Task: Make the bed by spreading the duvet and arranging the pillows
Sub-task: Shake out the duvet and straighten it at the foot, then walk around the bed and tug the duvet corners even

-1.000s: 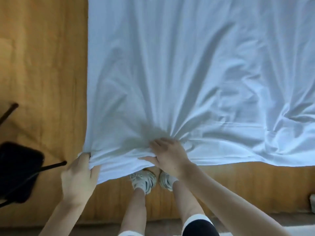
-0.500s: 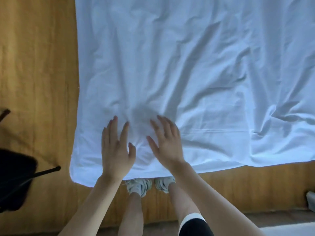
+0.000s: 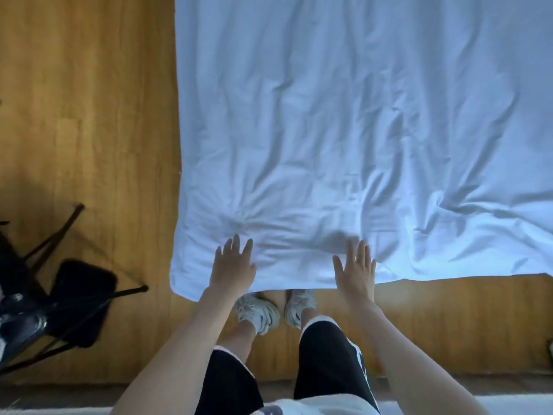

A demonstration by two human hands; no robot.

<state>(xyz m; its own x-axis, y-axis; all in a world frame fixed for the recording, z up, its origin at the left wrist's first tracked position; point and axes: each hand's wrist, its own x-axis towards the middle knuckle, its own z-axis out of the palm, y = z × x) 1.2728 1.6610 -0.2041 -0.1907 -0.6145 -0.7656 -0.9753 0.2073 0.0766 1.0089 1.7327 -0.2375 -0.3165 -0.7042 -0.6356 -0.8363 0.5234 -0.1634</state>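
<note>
A white duvet (image 3: pixel 344 130) lies spread out flat, filling the upper right of the head view, with creases fanning out near its near edge. My left hand (image 3: pixel 233 266) lies flat on the duvet near its near left corner, fingers straight and spread. My right hand (image 3: pixel 356 269) lies flat on the near edge further right, fingers straight too. Neither hand holds any cloth. No pillows are in view.
Wooden floor (image 3: pixel 89 130) runs along the left of the duvet and in front of it. A black folding chair (image 3: pixel 68 310) stands at the left. My feet in pale shoes (image 3: pixel 269 310) are right at the duvet's near edge.
A second ago both hands gripped bunched cloth at the near edge; they let go and flattened onto the duvet. Since half a second ago they have slid apart and toward the near edge.
</note>
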